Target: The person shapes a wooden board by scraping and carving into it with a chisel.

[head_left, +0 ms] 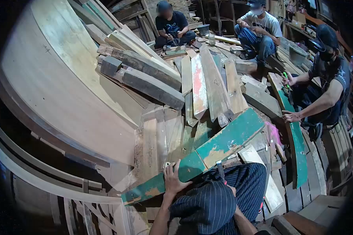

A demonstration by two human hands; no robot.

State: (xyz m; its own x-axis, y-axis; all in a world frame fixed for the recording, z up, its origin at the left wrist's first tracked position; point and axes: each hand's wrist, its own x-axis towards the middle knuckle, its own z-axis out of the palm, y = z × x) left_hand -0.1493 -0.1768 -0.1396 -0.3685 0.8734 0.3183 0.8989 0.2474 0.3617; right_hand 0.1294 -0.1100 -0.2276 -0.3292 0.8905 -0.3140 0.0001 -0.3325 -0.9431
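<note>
A long board with worn green paint [233,135] lies slantwise in front of me, across or against my knees. Bare wood shows through in patches near its middle and left end. My left hand [174,178] grips the board left of its middle, fingers over the far edge and thumb stretched along the face. My right hand [232,191], partly hidden by my striped trouser leg, is closed around the handle of a flat-bladed scraper [221,170]. The scraper's metal blade points up at the board's near edge, beside a bare patch; I cannot tell whether it touches.
Loose planks [198,86] and thick dark beams [145,84] lie beyond the board. A large curved wooden panel [78,86] rises at left. At right, a co-worker [327,86] handles another green board [296,149] with a green-handled tool. Two more people sit at the back.
</note>
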